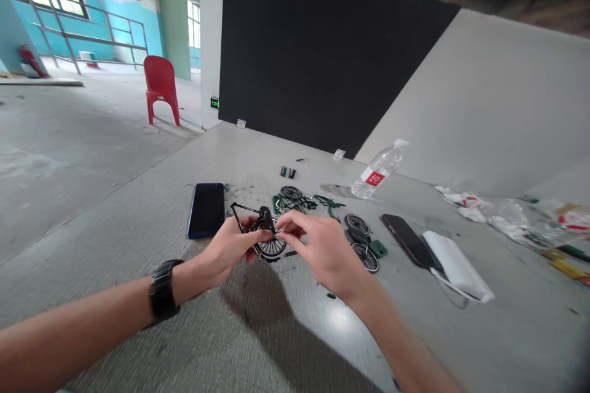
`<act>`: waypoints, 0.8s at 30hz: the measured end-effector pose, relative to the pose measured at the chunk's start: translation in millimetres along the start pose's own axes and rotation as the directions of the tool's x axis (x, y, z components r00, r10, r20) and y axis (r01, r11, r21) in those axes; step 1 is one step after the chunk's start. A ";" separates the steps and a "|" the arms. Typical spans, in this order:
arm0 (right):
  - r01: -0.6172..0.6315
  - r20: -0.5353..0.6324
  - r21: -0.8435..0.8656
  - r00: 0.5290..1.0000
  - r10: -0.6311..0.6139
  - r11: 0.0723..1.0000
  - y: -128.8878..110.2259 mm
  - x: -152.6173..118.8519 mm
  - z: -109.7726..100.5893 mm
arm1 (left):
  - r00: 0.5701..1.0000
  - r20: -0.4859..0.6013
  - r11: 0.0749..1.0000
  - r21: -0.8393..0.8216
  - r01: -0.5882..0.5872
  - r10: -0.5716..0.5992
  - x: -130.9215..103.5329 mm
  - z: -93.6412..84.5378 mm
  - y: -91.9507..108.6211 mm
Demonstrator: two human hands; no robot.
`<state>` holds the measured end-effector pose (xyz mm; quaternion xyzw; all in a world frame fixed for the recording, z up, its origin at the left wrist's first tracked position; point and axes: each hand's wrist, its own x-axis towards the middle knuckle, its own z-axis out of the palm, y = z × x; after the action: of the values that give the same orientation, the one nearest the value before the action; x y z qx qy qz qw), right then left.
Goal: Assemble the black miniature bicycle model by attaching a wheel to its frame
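Hiding part of the spoked wheel (271, 247), both hands (233, 244) overlap it.

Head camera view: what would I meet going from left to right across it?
Red fire extinguisher → red chair → blue-edged phone → small black bicycle model → clear bottle → white slab-shaped device.

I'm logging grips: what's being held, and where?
A toy bicycle, by its wheel, in the left hand; the right hand is there too, its hold unclear.
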<state>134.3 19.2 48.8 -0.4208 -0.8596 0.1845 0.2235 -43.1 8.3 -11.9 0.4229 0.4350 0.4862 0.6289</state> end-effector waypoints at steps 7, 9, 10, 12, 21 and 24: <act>-0.042 0.002 -0.001 0.999 0.042 0.999 -4.3 -0.8 -1.5 | 1.000 -0.018 1.000 -0.014 0.011 -0.011 0.4 0.9 0.5; -0.051 -0.002 -0.006 0.999 0.051 0.999 -5.3 -1.2 -1.1 | 1.000 -0.019 1.000 -0.026 0.008 -0.008 0.0 1.3 1.7; -0.053 -0.005 -0.008 0.999 0.053 0.999 -5.5 -1.4 -0.7 | 1.000 -0.018 1.000 -0.029 0.003 -0.004 -0.3 1.5 2.5; -0.053 -0.014 -0.006 0.999 0.053 0.999 -5.1 -1.6 0.4 | 1.000 -0.021 1.000 -0.031 0.007 -0.007 -1.1 1.6 3.8; -0.076 -0.032 0.014 0.997 0.077 0.997 -6.3 -4.7 2.0 | 1.000 0.009 0.998 -0.055 0.019 -0.018 -0.9 1.0 3.6; -0.076 -0.030 0.006 0.997 0.076 0.997 -8.6 -4.8 0.7 | 0.999 0.003 0.998 -0.062 0.033 -0.033 -0.4 0.7 3.0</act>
<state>131.0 10.3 51.5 -0.4552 -0.8392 0.1887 0.2303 -43.2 8.3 -8.8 0.3963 0.4260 0.4886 0.6502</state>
